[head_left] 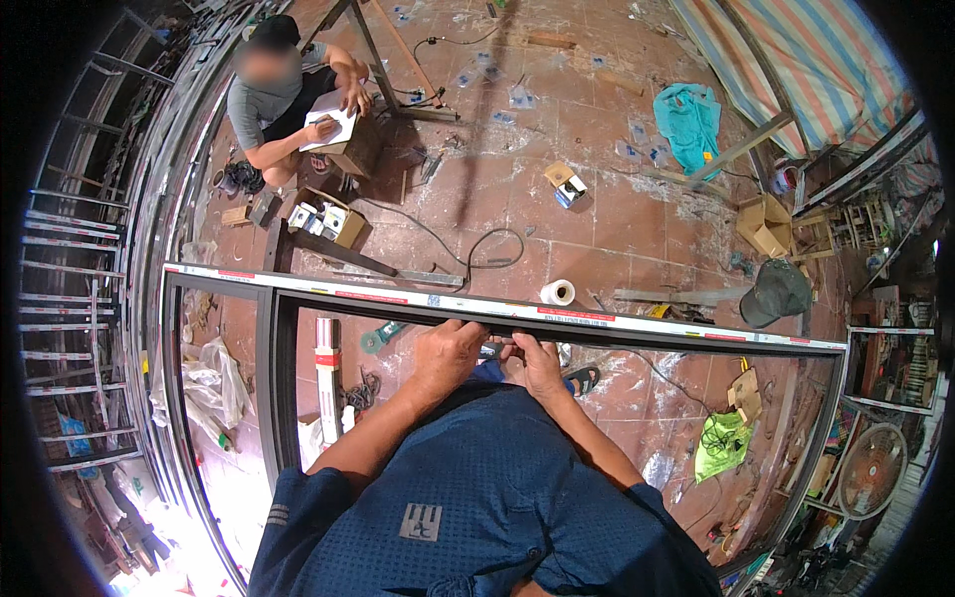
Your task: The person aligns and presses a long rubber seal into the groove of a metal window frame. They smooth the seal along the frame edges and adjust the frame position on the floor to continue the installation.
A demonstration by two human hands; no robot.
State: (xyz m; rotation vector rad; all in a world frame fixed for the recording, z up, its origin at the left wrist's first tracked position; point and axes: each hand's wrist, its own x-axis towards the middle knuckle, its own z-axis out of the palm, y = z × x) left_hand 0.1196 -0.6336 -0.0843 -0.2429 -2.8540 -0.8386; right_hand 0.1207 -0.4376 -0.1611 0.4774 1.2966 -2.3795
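Observation:
A large dark metal frame [383, 301] stands around me, its long rail crossing in front with printed protective tape along the top. My left hand [450, 350] is closed at the near inner side of this rail, fingertips curled against it. Close by on the right, my right hand [537, 360] is also closed, thumb and fingers pinched at the same edge. A small gap separates the two hands. Whatever lies between the fingers is too small and dark to make out. A white roll [558, 293] lies just beyond the rail.
At the far left a person [261, 99] sits writing on paper [331, 125]. Cartons [343, 221] and a looped cable [494, 249] lie on the tiled floor. A dark cap [775, 295] is near the rail's right end. A fan [871, 471] stands at right.

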